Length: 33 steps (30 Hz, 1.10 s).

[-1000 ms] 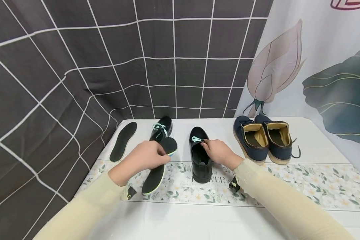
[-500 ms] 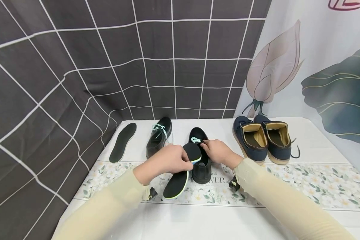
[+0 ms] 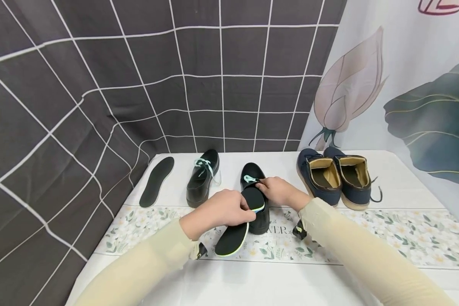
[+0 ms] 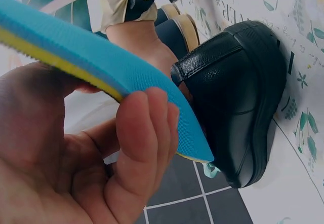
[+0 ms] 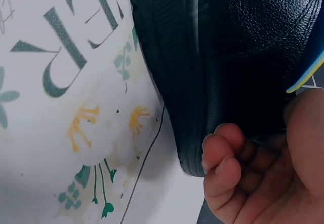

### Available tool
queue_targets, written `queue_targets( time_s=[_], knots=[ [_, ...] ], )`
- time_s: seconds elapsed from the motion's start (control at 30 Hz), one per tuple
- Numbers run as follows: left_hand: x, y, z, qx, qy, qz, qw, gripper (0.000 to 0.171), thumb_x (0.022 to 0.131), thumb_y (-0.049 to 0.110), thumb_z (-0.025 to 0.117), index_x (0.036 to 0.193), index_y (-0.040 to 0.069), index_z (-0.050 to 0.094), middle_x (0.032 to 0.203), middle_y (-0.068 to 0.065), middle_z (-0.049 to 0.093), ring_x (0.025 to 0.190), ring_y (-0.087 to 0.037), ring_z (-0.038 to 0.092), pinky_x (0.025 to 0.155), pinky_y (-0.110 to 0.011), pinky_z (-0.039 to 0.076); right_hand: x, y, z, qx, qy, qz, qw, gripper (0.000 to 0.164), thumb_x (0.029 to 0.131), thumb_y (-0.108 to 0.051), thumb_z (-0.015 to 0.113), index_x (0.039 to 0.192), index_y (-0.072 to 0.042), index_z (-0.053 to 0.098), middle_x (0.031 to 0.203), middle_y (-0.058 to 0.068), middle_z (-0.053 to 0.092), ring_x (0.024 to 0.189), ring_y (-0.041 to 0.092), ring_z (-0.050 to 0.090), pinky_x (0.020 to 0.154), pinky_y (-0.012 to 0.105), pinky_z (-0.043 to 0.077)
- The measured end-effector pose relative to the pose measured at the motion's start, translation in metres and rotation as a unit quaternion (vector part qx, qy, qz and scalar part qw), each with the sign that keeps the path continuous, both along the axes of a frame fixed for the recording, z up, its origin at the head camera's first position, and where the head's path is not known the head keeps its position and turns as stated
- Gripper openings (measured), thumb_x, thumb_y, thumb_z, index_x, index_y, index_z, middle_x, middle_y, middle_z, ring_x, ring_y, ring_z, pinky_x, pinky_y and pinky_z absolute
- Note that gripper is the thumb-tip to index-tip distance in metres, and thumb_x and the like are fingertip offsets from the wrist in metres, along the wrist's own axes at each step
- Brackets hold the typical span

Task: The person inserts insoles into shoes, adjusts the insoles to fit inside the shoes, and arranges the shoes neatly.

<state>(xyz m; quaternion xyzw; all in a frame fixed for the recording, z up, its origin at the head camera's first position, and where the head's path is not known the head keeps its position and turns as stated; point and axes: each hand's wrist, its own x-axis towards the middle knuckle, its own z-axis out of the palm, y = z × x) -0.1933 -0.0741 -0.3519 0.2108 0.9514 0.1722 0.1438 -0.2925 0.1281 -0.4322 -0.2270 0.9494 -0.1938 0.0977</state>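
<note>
My left hand (image 3: 229, 208) pinches a black insole (image 3: 232, 239) near its middle, tilted over the opening of a black leather shoe (image 3: 261, 224). In the left wrist view the insole's blue underside (image 4: 116, 64) and yellow layer show, its front end right by the shoe (image 4: 235, 87). My right hand (image 3: 277, 191) holds that shoe at its side near the tongue and mint-green laces; in the right wrist view its curled fingers (image 5: 223, 176) lie along the upper. How far the insole tip reaches inside is hard to tell.
Left of the hands stands a second black shoe (image 3: 200, 182) with mint-green laces. Another black insole (image 3: 157, 182) lies at the table's left edge. A pair of navy shoes (image 3: 327, 193) stands at the back right. Grey grid cloth (image 3: 241, 93) hangs behind.
My left hand has carried the insole rightward from beside the left black shoe to above the right one's opening. The right hand keeps its hold on the shoe.
</note>
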Motion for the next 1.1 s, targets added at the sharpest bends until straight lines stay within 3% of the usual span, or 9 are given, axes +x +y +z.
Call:
queue_targets(
  time_s=[0.17, 0.3, 0.6, 0.83, 1.0, 1.1],
  knots=[
    [-0.006, 0.009, -0.004, -0.018, 0.018, 0.001, 0.9997, 0.041, 0.082, 0.041, 0.060, 0.045, 0.026, 0.056, 0.043, 0.013, 0.049, 0.056, -0.011, 0.056, 0.054, -0.027, 0.045, 0.001, -0.001, 0.002, 0.000, -0.001, 0.005, 1.000, 0.042, 0.109, -0.030, 0.039, 0.125, -0.002, 0.066, 0.106, 0.016, 0.072, 0.099, 0.028, 0.069, 0.086, 0.046, 0.052],
    [-0.009, 0.016, -0.003, -0.031, 0.008, 0.009, 0.9995, 0.044, 0.084, 0.043, 0.059, 0.045, 0.023, 0.055, 0.043, 0.010, 0.051, 0.054, -0.014, 0.058, 0.054, -0.029, 0.046, 0.000, -0.002, 0.002, -0.008, -0.003, 0.002, 1.000, 0.039, 0.109, -0.031, 0.040, 0.113, -0.006, 0.069, 0.090, 0.009, 0.070, 0.091, 0.024, 0.068, 0.082, 0.044, 0.051],
    [-0.017, 0.026, -0.006, -0.045, 0.010, 0.030, 0.9985, 0.046, 0.087, 0.044, 0.059, 0.047, 0.021, 0.054, 0.050, 0.006, 0.058, 0.058, -0.017, 0.058, 0.054, -0.029, 0.046, 0.001, -0.002, 0.002, -0.010, -0.006, -0.008, 1.000, 0.038, 0.109, -0.031, 0.040, 0.114, -0.007, 0.069, 0.086, 0.006, 0.068, 0.085, 0.022, 0.066, 0.078, 0.041, 0.049],
    [-0.024, 0.033, -0.011, -0.069, 0.044, 0.028, 0.9962, 0.030, 0.085, 0.042, 0.060, 0.078, 0.015, 0.068, 0.075, 0.001, 0.066, 0.071, -0.018, 0.060, 0.063, -0.029, 0.048, 0.002, -0.005, 0.001, 0.004, 0.005, -0.014, 1.000, 0.041, 0.109, -0.030, 0.039, 0.125, -0.004, 0.067, 0.102, 0.012, 0.072, 0.102, 0.028, 0.068, 0.084, 0.046, 0.051],
    [-0.023, 0.039, -0.012, -0.092, 0.063, 0.015, 0.9936, 0.036, 0.087, 0.043, 0.061, 0.094, 0.009, 0.072, 0.090, -0.004, 0.072, 0.081, -0.020, 0.065, 0.072, -0.031, 0.052, 0.002, -0.005, -0.001, 0.009, 0.004, -0.015, 1.000, 0.041, 0.109, -0.030, 0.038, 0.121, -0.005, 0.067, 0.094, 0.011, 0.070, 0.095, 0.027, 0.068, 0.083, 0.045, 0.050],
    [-0.023, 0.043, -0.015, -0.110, 0.071, 0.007, 0.9914, 0.041, 0.088, 0.044, 0.061, 0.103, 0.008, 0.073, 0.094, -0.006, 0.073, 0.083, -0.021, 0.066, 0.072, -0.033, 0.053, 0.004, -0.005, 0.000, 0.011, 0.003, -0.019, 1.000, 0.044, 0.109, -0.030, 0.037, 0.130, -0.001, 0.063, 0.113, 0.020, 0.070, 0.107, 0.034, 0.067, 0.093, 0.050, 0.051]
  ],
)
